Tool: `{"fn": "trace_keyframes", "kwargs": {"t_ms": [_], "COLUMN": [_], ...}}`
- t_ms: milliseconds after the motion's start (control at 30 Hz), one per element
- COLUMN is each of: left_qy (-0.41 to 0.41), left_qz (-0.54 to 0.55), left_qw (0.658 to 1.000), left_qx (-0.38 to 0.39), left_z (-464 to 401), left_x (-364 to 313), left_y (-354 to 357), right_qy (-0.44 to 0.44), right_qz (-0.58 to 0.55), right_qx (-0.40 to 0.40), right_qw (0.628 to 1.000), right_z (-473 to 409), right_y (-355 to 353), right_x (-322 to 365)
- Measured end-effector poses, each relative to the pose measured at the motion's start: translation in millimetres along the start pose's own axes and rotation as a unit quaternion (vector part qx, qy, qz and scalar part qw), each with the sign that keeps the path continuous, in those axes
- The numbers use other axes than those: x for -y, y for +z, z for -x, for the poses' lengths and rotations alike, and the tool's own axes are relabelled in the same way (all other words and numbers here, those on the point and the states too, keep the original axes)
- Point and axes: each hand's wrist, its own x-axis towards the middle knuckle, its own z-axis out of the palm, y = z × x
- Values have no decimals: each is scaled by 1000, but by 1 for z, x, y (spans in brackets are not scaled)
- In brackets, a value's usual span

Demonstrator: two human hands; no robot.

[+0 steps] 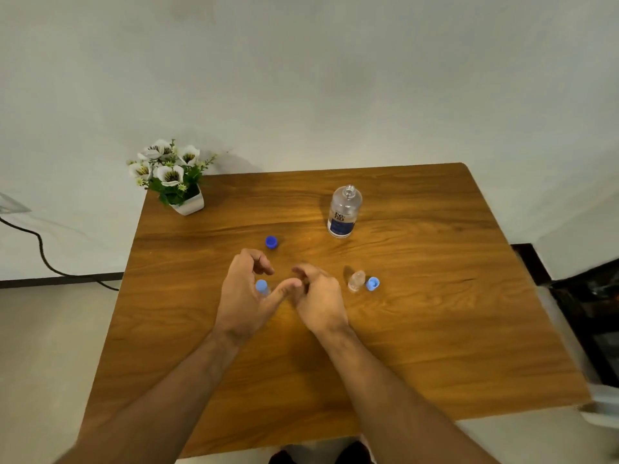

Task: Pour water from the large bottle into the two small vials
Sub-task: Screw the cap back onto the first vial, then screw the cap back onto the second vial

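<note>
The large clear bottle [344, 212] with a blue label stands uncapped at the back right of the wooden table [435, 329]. Its dark blue cap [271, 242] lies to the left of it. One small vial [356, 281] stands open, with its light blue cap [372, 283] lying right beside it. The other small vial [262, 287] wears a light blue cap and stands in the curve of my left hand [244, 296], whose thumb and fingers are spread around it without gripping. My right hand [320, 298] is just right of that thumb, fingers curled in, with nothing visible in it.
A white pot of artificial flowers [174, 177] stands at the table's back left corner. A black cable [43, 259] runs along the floor on the left. Dark furniture [589, 313] sits beyond the table's right edge.
</note>
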Motion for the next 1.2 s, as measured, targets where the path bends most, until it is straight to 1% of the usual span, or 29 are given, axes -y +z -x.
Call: {"fn": "trace_keyframes", "kwargs": {"t_ms": [133, 200, 300, 333, 433, 500, 567, 633, 733, 867, 967, 1200], "left_qy": [5, -3, -53, -83, -185, -217, -235, -245, -253, -271, -281, -278], "left_qz": [2, -2, 13, 12, -11, -33, -45, -52, -65, -75, -86, -102], "left_qw": [1000, 1000, 997, 994, 972, 959, 951, 948, 945, 941, 938, 937], "left_qx": [8, 19, 48, 68, 146, 179, 194, 197, 197, 188, 185, 188], "left_z": [-3, -4, -6, -6, -3, 3, 8, 12, 12, 8, 4, -3], "left_x": [-23, -31, -36, -36, -31, -24, -20, -17, -15, -13, -13, -13], "left_y": [22, 33, 53, 60, 81, 92, 101, 108, 116, 121, 124, 133], "right_qy": [-14, -2, 35, 50, 88, 83, 76, 81, 69, 63, 81, 76], "right_qz": [-5, -12, -1, 4, 22, 36, 38, 37, 41, 47, 49, 50], "right_qx": [-77, -115, -141, -131, -66, -35, -10, 15, 30, 38, 41, 45], "right_qw": [997, 993, 989, 990, 994, 995, 996, 996, 996, 996, 995, 995], "right_z": [0, 2, 6, 7, 10, 10, 8, 5, -3, -12, -19, -31], "right_y": [-48, -68, -88, -92, -98, -95, -90, -86, -84, -78, -72, -75], "right_x": [-9, -20, -41, -49, -70, -81, -91, -95, -99, -104, -110, -112]}}
